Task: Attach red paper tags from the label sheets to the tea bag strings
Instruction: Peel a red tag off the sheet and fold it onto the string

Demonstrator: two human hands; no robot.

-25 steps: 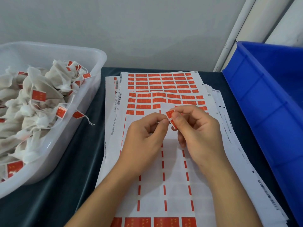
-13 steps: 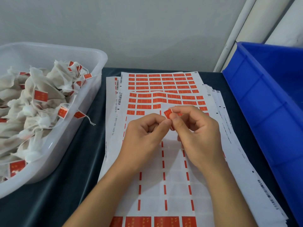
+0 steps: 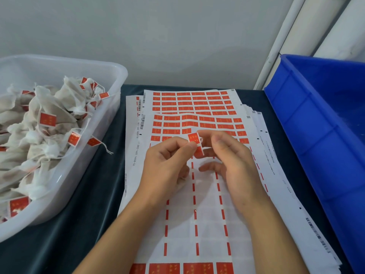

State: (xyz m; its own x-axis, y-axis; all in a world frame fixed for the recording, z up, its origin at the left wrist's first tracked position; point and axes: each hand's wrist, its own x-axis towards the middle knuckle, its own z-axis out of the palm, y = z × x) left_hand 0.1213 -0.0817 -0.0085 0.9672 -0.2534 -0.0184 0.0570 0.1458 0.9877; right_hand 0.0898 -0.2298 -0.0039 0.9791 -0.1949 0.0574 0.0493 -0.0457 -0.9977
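A folded red paper tag (image 3: pixel 194 143) with a white string across its fold is pinched between thumb and forefinger of my left hand (image 3: pixel 167 165), above the label sheets (image 3: pixel 197 119). A bit of white, possibly a tea bag, shows under that palm. My right hand (image 3: pixel 233 163) sits just right of the tag with its fingers spread; its forefinger tip touches the tag's top edge and the thumb is apart from it. The top sheet has rows of red tags at its far end and a peeled white stretch under my hands.
A clear plastic tub (image 3: pixel 110 107) at the left holds several tagged tea bags (image 3: pixel 47 119); one tag and string hang over its rim. A blue crate (image 3: pixel 308 123) stands at the right. The sheets lie in a stack on a dark cloth (image 3: pixel 88 204). A wall is behind.
My right thumb and forefinger have let go of the tag and spread. The tag now stays in my left hand's pinch, opened out with the string showing.
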